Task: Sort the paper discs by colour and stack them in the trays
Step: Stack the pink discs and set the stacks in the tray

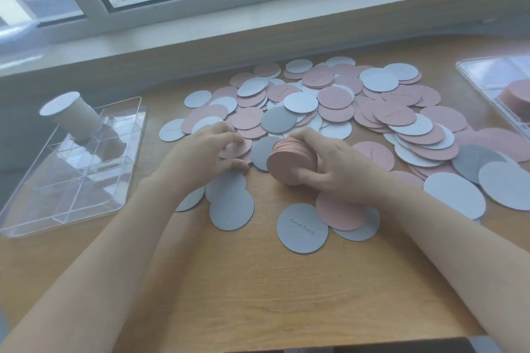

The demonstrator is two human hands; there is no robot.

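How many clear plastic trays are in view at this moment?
2. One clear tray sits at the table's left edge, holding a stack of grey discs. A second tray is at the far right, partly cut off by the frame, holding pink discs.

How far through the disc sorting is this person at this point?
Early to midway. Done: a tall grey stack stands in the left tray, some pink discs in the right tray. In hand: right hand grips a pink stack; left hand touches a pink disc. Left: the mixed pile.

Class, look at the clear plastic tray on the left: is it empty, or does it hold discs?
It holds discs: a tall stack of grey paper discs stands in a far compartment of the clear plastic tray.
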